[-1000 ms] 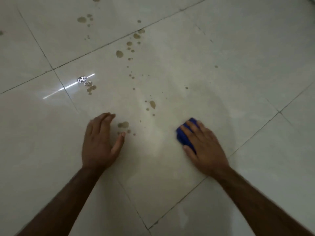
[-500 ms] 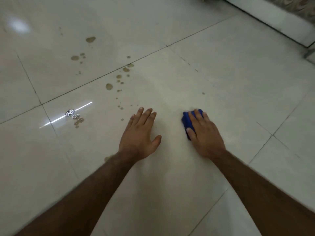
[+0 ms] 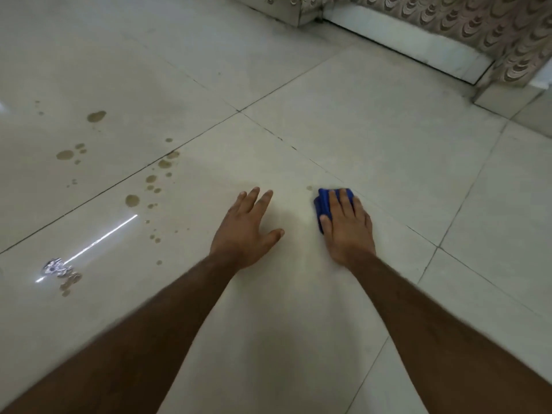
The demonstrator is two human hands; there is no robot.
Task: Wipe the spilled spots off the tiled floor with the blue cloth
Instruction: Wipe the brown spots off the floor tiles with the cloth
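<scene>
Tiled floor (image 3: 373,130), blue cloth (image 3: 322,203) seemingly under right grip (image 3: 346,225)

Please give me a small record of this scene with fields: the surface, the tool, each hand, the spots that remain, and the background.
surface: glossy pale tiled floor with dark grout lines
tool: blue cloth, folded, on the floor
right hand: flat on the blue cloth, fingers straight, pressing it
left hand: flat on bare tile, fingers spread
spots remaining: brown spilled spots left of the hands; one small spot beside the cloth
background: patterned fabric at top right
</scene>
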